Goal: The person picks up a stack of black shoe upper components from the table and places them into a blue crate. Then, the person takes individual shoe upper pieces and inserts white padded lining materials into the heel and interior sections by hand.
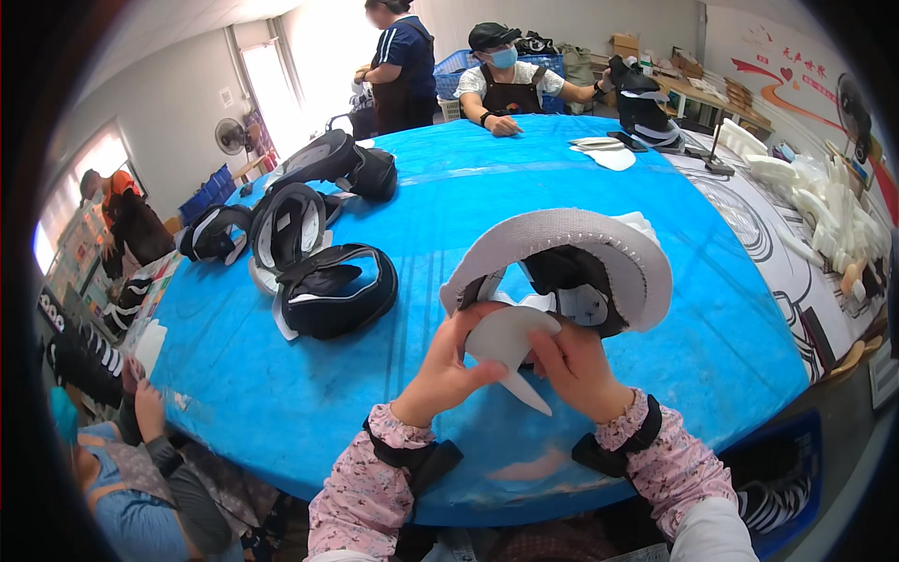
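Note:
In front of me, a half-made cap (pixel 560 229) has a pale grey woven brim with stitching along its edge and a black inside. My left hand (pixel 449 365) is closed, its thumb on a smooth whitish curved piece (pixel 506 337) with a tapering tip. My right hand (pixel 581 370) is closed too, pinching the same piece from the right side. That piece lies over the near side of the cap's opening. Both hands' fingers reach behind it toward the cap, so whether they also grip the cap is hidden.
A blue-covered table (pixel 449 206) bears several black caps (pixel 337 290) at left and stacked whitish pieces (pixel 609 155) at the far side. A masked person (pixel 506 84) sits opposite, a hand on a cap stack (pixel 646 112). Another person (pixel 140 487) works at lower left.

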{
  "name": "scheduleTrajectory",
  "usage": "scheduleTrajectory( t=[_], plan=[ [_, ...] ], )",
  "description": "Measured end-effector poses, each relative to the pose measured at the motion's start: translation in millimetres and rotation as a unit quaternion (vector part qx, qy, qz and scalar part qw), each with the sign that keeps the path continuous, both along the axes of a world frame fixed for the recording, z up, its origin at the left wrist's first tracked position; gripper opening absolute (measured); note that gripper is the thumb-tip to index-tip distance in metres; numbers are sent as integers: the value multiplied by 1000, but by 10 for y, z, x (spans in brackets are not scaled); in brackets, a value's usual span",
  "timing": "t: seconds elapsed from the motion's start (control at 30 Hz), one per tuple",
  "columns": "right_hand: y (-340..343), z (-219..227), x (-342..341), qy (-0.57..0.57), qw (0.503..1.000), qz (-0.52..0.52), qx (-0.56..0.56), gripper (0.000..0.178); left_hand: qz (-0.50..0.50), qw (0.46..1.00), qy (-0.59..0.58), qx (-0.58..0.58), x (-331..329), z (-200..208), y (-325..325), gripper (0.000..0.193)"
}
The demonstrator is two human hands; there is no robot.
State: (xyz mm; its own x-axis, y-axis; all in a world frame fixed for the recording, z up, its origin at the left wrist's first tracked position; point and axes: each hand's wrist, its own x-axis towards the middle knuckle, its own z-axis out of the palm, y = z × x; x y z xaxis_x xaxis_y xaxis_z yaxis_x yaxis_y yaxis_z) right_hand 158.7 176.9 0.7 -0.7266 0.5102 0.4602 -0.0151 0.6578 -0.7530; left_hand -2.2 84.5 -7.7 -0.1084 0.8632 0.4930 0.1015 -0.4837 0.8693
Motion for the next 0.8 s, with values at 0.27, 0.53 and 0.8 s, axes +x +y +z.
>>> scheduleTrajectory(
  t=[0.27, 0.53, 0.8],
  plan=[
    [-82, 100, 68, 70, 993, 99, 12, 27, 74, 997, -15, 5, 34, 8, 6, 27],
    [-65, 128, 28, 20, 997, 28, 76, 23, 136, 985, 106, 14, 25, -5, 37, 23],
    [-27, 148, 81, 77, 997, -11, 7, 15, 109, 990, 81, 32, 11, 4, 76, 39]
  ],
)
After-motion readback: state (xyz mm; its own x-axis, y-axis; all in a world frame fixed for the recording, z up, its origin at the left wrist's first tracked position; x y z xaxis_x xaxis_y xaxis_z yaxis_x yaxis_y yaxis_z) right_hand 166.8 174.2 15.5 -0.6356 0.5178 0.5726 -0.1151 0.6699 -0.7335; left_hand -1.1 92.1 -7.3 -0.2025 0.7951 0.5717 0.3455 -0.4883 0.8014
